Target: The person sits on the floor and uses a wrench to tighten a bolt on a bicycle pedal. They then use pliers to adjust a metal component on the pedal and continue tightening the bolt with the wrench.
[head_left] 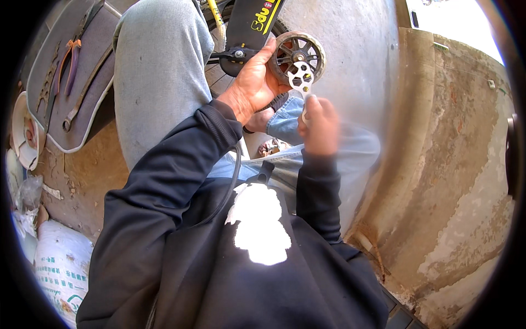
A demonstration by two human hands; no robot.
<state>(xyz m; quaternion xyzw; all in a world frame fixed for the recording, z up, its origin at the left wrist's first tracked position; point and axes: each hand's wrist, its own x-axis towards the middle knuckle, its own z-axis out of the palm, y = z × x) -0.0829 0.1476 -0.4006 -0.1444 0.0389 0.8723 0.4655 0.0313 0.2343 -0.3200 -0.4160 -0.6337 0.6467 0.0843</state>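
My left hand (256,81) is wrapped round the left edge of a small spoked wheel (284,49) with a pale grey tyre. A hub nut (299,56) shows at the wheel's centre. My right hand (320,123), smeared a little by motion, grips the handle of a flat silver multi-hole spanner (301,74). The spanner's broad head overlaps the wheel's lower right part, just below the hub. Whether it touches the wheel I cannot tell. Left of the wheel is a black bike part (247,33) with yellow lettering and a bolt on a bracket.
On the left, a grey padded mat (90,82) bears pliers (69,63) with orange and purple handles, a long ring spanner (82,101) and other flat tools. A white bowl (23,131) and a printed white sack (63,263) lie lower left. A worn wall (460,153) stands right.
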